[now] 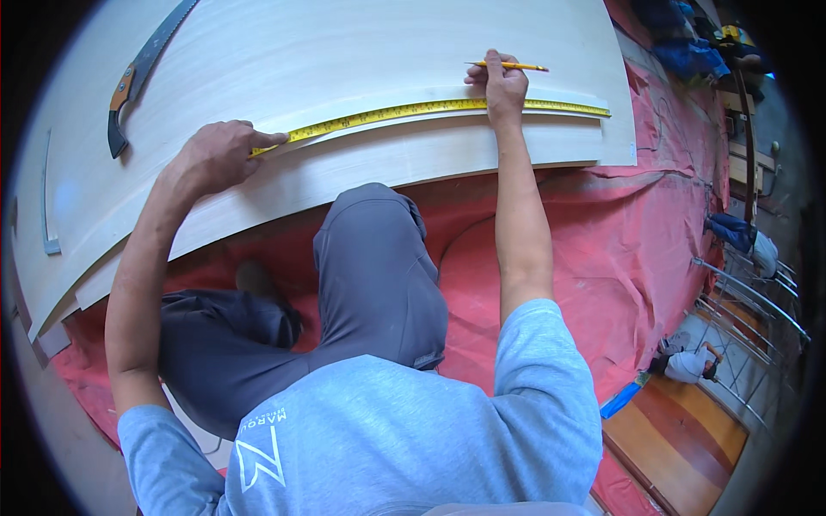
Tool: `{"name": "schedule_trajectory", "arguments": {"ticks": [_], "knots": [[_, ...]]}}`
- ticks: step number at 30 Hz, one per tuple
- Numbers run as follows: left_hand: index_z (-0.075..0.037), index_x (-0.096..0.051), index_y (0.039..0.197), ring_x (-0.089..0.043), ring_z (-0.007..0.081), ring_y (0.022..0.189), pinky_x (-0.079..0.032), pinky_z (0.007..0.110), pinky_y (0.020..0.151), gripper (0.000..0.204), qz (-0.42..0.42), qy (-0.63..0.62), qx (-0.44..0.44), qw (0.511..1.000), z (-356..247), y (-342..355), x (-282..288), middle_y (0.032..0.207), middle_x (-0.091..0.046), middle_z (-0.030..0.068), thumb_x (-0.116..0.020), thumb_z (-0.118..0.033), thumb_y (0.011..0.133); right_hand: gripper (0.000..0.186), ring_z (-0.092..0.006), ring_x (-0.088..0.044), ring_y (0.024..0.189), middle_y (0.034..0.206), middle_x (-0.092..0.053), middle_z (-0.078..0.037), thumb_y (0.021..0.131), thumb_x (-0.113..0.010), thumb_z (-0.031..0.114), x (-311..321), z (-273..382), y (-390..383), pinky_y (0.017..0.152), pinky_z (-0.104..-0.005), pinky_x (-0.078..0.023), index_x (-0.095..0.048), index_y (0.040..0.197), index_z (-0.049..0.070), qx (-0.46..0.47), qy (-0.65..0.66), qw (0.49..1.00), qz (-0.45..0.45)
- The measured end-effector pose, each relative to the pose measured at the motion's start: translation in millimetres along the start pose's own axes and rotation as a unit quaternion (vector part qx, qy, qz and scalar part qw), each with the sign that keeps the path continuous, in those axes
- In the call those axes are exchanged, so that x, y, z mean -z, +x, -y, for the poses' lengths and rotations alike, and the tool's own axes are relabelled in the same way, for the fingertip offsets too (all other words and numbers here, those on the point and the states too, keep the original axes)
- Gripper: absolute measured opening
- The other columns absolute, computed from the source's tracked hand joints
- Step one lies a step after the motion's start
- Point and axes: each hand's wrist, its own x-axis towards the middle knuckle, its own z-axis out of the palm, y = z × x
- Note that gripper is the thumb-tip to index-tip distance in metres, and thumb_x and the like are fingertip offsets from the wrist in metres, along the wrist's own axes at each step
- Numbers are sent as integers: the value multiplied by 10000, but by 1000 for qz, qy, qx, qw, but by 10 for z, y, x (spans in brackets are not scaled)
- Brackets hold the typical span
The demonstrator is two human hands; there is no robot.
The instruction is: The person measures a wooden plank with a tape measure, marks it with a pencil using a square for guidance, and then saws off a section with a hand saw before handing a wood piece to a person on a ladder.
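A yellow tape measure [387, 113] lies stretched along a narrow strip near the edge of pale plywood boards [344, 52]. My left hand [222, 157] presses on the tape at its left end, fingers closed around it and index finger pointing along it. My right hand [503, 90], over the right part of the tape, grips a yellow pencil [525, 66] held roughly level. A handsaw [151, 56] with an orange-and-black handle lies at the upper left, and a metal square [49, 245] lies at the far left.
Red sheeting [576, 241] covers the floor around my bent knees. At right are two people [686, 365] [761, 254], metal scaffold frames [748, 294], a wooden panel [671, 439] and piled items [688, 56] at the upper right.
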Motion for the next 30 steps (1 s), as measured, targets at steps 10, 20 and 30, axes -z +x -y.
{"name": "schedule_trajectory", "arguments": {"ticks": [10, 20, 30], "knots": [[-239, -626, 1252, -625, 300, 921, -486, 408, 871, 492, 2, -59, -7, 998, 26, 59, 55, 937, -675, 152, -594, -90, 784, 314, -157, -632, 542, 690, -644, -92, 959, -575, 322, 83, -28, 56, 488, -252, -525, -550, 894, 16, -12, 19, 999, 26], [-248, -646, 1227, -632, 294, 920, -498, 384, 884, 549, 62, -90, 24, 994, -32, 140, 202, 1016, -693, 142, -580, -48, 720, 319, -188, -653, 557, 701, -666, -130, 967, -561, 321, 514, 70, 157, 523, -264, -525, -545, 878, 16, 49, 44, 997, -30], [-267, -653, 1217, -645, 280, 891, -507, 376, 872, 566, 42, -91, 7, 995, 62, 151, 149, 1048, -692, 136, -566, -31, 710, 306, -185, -687, 624, 724, -675, -150, 928, -632, 274, -138, 55, -335, 583, -280, -585, -525, 948, -12, 2, -21, 997, 77]]}}
